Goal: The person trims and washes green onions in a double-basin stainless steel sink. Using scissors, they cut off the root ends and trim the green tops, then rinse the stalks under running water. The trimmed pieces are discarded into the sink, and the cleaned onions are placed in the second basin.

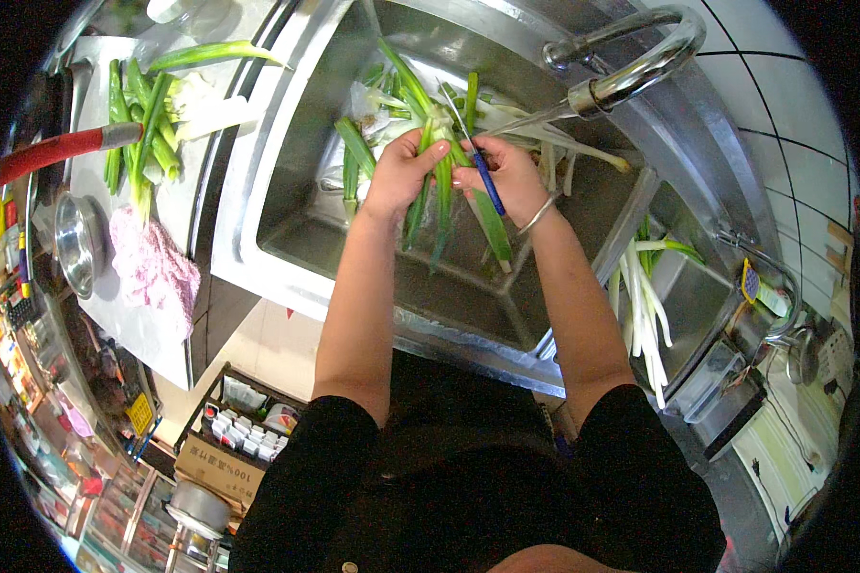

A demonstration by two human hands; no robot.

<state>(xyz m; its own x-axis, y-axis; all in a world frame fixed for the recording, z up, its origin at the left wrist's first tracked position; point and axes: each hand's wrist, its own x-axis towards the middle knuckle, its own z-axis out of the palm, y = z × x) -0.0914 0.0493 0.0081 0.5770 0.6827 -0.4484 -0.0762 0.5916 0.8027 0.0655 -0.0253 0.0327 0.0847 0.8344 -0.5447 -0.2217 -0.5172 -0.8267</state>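
Both my hands are over a stainless steel sink [315, 268], holding a bunch of green onions [442, 179] with its leaves hanging down. My left hand [399, 174] grips the bunch from the left, thumb on top. My right hand [510, 172] holds a knife with a blue handle [489, 185] and touches the leaves with its fingertips; the narrow blade points up and away. A chrome faucet [591, 94] runs water just beyond my right hand. Cut green leaves, pale stalks and what looks like clear plastic lie in the sink under and behind my hands.
On the left counter [132, 315] are green onion leaves [143, 107], a metal bowl [77, 243], a pink cloth [156, 265] and a red hose [57, 152] end. In the right basin, white-stemmed green onions [641, 308] lean over its edge. A cardboard box [218, 469] stands low at left.
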